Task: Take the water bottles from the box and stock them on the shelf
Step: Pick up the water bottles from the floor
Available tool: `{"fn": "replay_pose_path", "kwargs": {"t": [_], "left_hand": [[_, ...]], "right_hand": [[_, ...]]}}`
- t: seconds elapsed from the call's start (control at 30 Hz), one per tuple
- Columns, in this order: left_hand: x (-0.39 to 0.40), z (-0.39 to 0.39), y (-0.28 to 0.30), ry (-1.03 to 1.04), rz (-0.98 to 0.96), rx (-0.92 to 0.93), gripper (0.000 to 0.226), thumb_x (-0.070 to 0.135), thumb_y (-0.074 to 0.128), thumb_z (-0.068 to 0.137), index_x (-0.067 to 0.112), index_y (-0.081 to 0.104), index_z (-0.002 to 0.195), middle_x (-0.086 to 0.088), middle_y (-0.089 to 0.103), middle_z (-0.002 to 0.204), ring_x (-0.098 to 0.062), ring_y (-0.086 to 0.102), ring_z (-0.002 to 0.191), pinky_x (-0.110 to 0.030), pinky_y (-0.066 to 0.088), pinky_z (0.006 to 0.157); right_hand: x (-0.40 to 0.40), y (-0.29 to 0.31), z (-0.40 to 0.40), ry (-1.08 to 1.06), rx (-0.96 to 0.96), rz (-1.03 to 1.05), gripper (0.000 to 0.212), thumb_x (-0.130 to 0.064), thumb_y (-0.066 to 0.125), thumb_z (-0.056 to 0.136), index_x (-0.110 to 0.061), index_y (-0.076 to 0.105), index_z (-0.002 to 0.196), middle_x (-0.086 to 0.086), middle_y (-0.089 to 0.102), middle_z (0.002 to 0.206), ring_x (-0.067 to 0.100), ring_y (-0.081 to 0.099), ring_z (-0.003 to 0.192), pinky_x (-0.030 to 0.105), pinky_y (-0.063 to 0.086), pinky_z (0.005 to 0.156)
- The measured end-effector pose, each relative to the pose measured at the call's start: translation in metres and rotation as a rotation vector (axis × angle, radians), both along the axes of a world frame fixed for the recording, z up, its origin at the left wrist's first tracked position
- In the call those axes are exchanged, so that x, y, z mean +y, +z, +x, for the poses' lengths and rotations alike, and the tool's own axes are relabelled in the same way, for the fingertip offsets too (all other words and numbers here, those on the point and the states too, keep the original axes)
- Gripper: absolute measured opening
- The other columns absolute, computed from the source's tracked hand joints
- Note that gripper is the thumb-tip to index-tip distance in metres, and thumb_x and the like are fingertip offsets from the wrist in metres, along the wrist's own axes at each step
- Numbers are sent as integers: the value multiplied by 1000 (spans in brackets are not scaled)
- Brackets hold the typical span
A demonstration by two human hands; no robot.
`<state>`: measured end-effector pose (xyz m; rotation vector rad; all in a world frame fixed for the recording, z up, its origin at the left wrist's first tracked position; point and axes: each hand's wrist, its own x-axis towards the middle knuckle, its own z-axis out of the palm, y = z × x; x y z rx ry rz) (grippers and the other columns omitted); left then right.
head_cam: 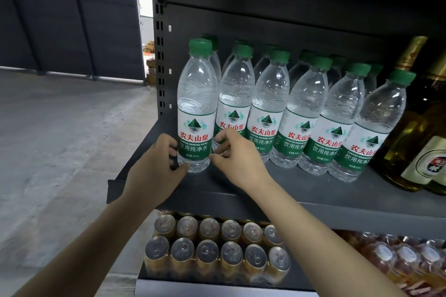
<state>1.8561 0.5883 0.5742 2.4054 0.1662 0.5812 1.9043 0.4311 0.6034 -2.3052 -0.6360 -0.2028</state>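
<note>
**Head view: both hands on the leftmost water bottle at the shelf's front edge**

Head camera caught you with both hands around one water bottle (196, 106) standing upright on the grey shelf (313, 196), at the left end of the front row. Your left hand (156, 166) curled its fingers round the bottle's lower left side, the thumb lying across the clear base below the label. Your right hand (235, 152) pinched the bottle's lower right edge with bent fingertips, at the label's green band. The bottle's green cap (200, 46) was on and its label faced you.

To its right, five more bottles (311, 113) with green caps stood in the same front row, packed just beside one another, with a second row behind them. At the right end of that row stood tall gold-capped glass bottles (415, 128), touching or nearly touching the last water bottle; you could not tell which.

On the lower shelf, near you, sat a pack of gold cans (217, 248) in two rows, and to its right some wrapped amber bottles (398, 258). Grey concrete floor (60, 140) lay to the left.
</note>
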Motion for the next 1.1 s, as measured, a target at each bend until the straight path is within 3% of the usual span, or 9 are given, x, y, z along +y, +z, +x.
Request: {"fn": "replay_pose_path", "kwargs": {"t": [0.13,0.27,0.53,0.7,1.1], "left_hand": [[-4,-7,-1,11,30,-19,31,20,69,82,20,42,97,9,50,88,-9,52,75,-21,46,63],[-11,-18,1,-39,72,-31,20,17,64,85,15,54,102,7,54,94,-13,56,83,-29,52,73],[-34,-39,3,-103,155,-37,14,19,62,86,16,60,100,0,62,99,-19,58,89,-36,51,79],[-48,-51,4,-204,187,-82,17,15,64,84,14,63,101,0,64,100,-18,59,95,-32,48,81],[-77,-95,1,-477,287,23,17,26,56,88,23,62,103,14,58,98,-14,57,96,-36,45,88]], "right_hand": [[-11,0,-5,-3,-35,-58,26,-15,60,86,-14,51,110,3,64,86,21,58,79,34,48,72],[-27,0,-10,-6,-52,-117,27,-15,58,87,-16,50,113,-2,60,84,18,56,78,34,49,73],[-66,0,-23,-51,-71,-220,29,-16,57,87,-17,49,114,1,62,92,21,57,84,38,50,75],[-86,0,-40,-93,-78,-239,29,-15,57,87,-18,48,114,1,64,90,22,59,83,39,51,73],[-124,-13,-105,-276,-68,-239,28,-15,56,86,-14,48,113,2,61,93,21,55,83,34,47,69]]}}
